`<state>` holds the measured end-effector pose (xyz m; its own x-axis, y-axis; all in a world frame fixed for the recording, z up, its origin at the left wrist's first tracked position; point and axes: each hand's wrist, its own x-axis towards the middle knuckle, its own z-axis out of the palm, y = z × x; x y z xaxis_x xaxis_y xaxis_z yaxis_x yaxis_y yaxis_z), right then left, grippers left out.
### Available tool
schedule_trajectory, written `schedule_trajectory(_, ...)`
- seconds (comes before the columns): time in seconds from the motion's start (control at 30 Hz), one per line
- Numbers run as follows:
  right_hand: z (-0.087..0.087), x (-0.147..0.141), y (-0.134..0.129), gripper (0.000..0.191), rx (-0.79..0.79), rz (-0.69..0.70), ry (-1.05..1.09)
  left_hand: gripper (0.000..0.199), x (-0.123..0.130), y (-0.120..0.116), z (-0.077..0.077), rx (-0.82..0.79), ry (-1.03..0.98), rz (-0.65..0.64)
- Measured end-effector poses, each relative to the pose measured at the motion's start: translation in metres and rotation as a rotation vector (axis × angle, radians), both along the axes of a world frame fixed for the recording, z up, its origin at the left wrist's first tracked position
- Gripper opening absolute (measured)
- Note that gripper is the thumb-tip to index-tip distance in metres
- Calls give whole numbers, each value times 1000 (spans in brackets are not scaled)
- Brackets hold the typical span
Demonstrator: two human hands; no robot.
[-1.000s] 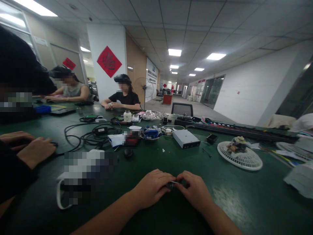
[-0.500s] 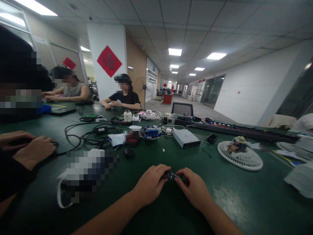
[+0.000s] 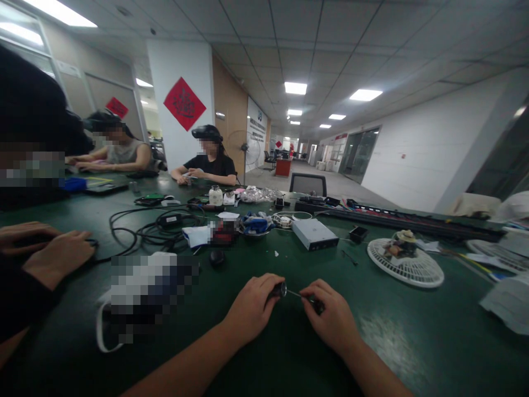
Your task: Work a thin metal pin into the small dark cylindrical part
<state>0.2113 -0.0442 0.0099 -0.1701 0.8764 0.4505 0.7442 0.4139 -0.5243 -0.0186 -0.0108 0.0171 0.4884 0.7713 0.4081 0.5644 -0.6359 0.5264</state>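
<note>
The person's left hand (image 3: 254, 302) is in the near middle of the scene, and it pinches a small dark cylinder (image 3: 282, 289) between the thumb and the bent fingers. The round end of this cylinder, with a shiny rim, is turned to the right. The right hand (image 3: 330, 311) is just to the right of it, with thumb and forefinger pressed on a thin metal rod (image 3: 293, 293). The rod points left, to the round end of the cylinder – whether its tip touches there, I cannot tell. Some dark part shows under the right fingers, but it is mostly hidden. Both hands are raised a little over the near part of the green table (image 3: 289, 369).

Farther, to the left of the hands, lies a black mouse (image 3: 217, 257); nearer and more left there is a white and dark blue bundle (image 3: 140, 281), blurred into squares. Beyond the hands stand a bowl with blue things (image 3: 256, 223) and, to its right, a grey metal box (image 3: 315, 234). On the right side lies a white round grille (image 3: 405, 262) with a motor part on it. At the far left, black cables (image 3: 124, 231) lie in loops – near them is a co-worker's hand (image 3: 60, 256). Another person (image 3: 212, 168) sits at the far side.
</note>
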Motion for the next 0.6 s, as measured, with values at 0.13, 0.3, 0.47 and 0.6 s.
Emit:
schedule_trajectory(0.13,1,0,1,18,-10,-17,3,41,-2,2,-1,-25,-4,59)
schedule_trajectory(0.3,-2,0,1,20,-37,35,-7,44,-2,1,-1,-18,22,-42)
schedule_trajectory(0.47,-3,0,-1,21,-53,105,-34,43,0,1,1,3,42,-68)
schedule_trajectory(0.6,-3,-3,-3,23,-32,157,-28,44,0,2,2,-10,49,-83)
